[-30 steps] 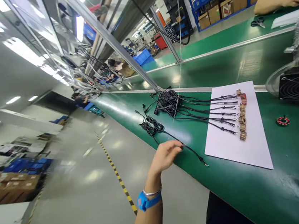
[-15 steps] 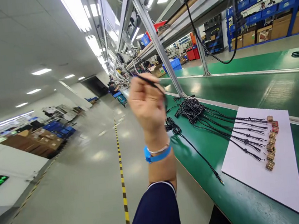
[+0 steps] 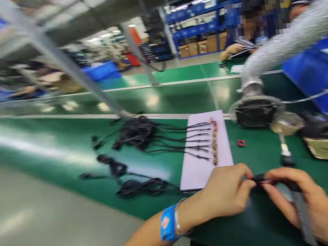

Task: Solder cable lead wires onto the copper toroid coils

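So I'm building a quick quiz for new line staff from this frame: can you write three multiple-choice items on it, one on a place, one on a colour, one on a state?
1. Where does the row of small coils lie?
A. on the white sheet
B. on the floor
C. in the blue bin

2. What colour is the band on the left wrist?
A. red
B. blue
C. yellow

3. How do the two hands stand?
A. both flat on the bench
B. one raised overhead
C. both pinching one small black part between them

Answers:
1 A: the coils sit in a line along the right edge of the white sheet, with black wires running off to the left.
2 B: the wristband is bright blue.
3 C: the left hand and right hand meet at the black part, fingertips closed on it above the green bench.
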{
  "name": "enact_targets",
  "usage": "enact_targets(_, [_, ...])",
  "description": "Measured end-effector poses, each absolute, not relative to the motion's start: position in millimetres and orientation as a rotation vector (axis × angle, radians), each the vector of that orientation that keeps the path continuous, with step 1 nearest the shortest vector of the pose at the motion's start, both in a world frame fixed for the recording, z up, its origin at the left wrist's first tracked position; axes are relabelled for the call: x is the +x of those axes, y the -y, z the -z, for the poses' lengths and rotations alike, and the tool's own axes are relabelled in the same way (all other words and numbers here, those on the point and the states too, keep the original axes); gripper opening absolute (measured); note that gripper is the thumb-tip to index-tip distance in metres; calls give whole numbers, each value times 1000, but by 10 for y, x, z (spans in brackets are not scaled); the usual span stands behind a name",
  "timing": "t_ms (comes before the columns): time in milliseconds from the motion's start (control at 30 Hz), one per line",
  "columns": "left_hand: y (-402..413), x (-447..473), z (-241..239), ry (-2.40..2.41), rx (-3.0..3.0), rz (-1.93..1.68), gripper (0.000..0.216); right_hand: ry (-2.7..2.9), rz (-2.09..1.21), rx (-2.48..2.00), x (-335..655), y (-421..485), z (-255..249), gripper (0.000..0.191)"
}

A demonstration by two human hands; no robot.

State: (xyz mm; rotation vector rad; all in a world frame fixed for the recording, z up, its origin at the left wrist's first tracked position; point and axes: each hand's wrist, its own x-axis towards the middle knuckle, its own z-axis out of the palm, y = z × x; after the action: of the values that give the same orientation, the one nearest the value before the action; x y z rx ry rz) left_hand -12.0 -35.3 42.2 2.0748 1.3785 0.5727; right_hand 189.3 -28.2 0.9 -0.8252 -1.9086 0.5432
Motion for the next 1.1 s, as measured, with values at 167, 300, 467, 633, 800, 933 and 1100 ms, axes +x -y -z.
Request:
enact_targets(167, [335,-123,-431,-1317,2011,-504,13,1832,-640,-929,1862,307,-20,33])
enact_targets(300, [322,-82,-515,-1259,1992,-447,18,1748,-717,-876,1840,327,-39,30])
enact_targets(467, [270,-26,-464,-1184,2090,-475,33,1707,-745,-852,1846,337,1,32])
enact_targets(633, [299,26,-289,-1184,1974,-402,32,1656,-820,-927,1840,333,51,30])
enact_targets(800, [387,33,-156,-1233,1993,-438,31,1664,-925,-920,1844,350,77,38])
enact_targets(933, [428,42,-74,-1244,2033,-476,29,1645,-955,-909,1837,347,84,35])
enact_targets(1100, [426,44,-53,-1196,1979,-546,34,1573,-1111,-918,1835,345,78,31])
